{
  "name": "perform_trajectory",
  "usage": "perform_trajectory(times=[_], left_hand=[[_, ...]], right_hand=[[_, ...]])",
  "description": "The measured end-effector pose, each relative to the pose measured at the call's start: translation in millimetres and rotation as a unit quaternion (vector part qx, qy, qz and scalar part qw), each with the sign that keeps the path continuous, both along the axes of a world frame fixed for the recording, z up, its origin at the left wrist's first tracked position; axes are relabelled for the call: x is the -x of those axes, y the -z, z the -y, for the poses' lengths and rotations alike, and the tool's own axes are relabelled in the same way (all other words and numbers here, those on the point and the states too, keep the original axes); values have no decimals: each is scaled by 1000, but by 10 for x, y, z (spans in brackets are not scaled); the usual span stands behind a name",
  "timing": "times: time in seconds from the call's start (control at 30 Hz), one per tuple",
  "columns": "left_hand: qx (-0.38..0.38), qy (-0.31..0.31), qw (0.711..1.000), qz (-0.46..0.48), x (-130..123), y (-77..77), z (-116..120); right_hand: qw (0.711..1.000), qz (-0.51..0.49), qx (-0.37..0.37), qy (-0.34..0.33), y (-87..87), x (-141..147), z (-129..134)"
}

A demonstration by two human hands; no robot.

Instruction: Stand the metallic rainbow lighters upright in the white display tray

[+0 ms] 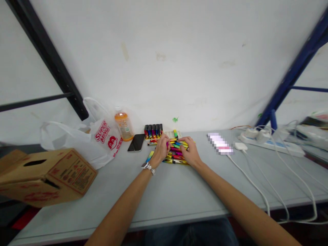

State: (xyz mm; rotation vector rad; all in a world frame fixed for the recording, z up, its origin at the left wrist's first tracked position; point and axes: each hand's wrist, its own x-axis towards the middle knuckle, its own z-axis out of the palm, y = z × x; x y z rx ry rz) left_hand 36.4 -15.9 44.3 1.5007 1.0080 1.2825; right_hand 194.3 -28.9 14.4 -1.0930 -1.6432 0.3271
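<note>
Several colourful lighters lie in a pile on the grey table, between and below my hands. My left hand, with a silver watch at the wrist, is closed round a magenta lighter at the pile's left side. My right hand rests over the right side of the pile, its thumb and fingers apart and touching the lighters. Behind my left hand, lighters with black tops stand upright in rows. Beside them is a pale tray with a green and yellow lighter at its right part.
On the left are a cardboard box, a white plastic bag, an orange bottle and a dark phone. To the right lie a lit phone, a white charger, cables and a power strip. A wall stands behind.
</note>
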Motion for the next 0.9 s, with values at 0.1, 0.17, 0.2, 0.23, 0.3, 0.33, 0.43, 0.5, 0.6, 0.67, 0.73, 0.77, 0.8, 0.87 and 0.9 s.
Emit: perform_trajectory(times=[0.1, 0.17, 0.2, 0.23, 0.3, 0.33, 0.43, 0.5, 0.6, 0.67, 0.73, 0.77, 0.8, 0.87, 0.9], left_hand=[[8, 52, 998, 37, 19, 98, 0], [-17, 74, 995, 71, 30, 123, 22], [-29, 77, 993, 89, 28, 124, 40], [-35, 76, 991, 107, 20, 119, 61], [-32, 67, 989, 124, -11, 103, 112], [-27, 61, 990, 123, -30, 94, 137], [-22, 41, 992, 117, -81, 74, 199], [-29, 30, 992, 120, -93, 62, 223], [-32, 16, 994, 99, -77, 39, 245], [-13, 5, 997, 82, -61, 26, 252], [11, -25, 997, 75, -54, 24, 246], [21, -49, 996, 73, -55, 29, 238], [27, -74, 994, 69, -60, 38, 226], [35, -112, 991, 57, -72, 58, 203], [39, -119, 991, 55, -78, 67, 195]], right_hand=[[999, -19, -6, -27, 28, -13, -9], [999, -40, -3, -30, 38, -22, -22], [998, -49, 0, -27, 42, -27, -28], [998, -56, 4, -25, 45, -31, -32], [998, -66, 11, -22, 47, -37, -33], [997, -69, 15, -23, 46, -37, -30], [996, -75, 29, -33, 33, -32, -16], [996, -76, 39, -38, 28, -27, -9], [995, -71, 55, -40, 39, -27, -14], [995, -70, 65, -40, 54, -30, -23], [994, -69, 70, -39, 65, -32, -29], [994, -69, 71, -39, 68, -33, -30], [994, -70, 73, -39, 70, -33, -31], [994, -70, 76, -37, 69, -30, -28], [994, -71, 78, -39, 67, -28, -26]])
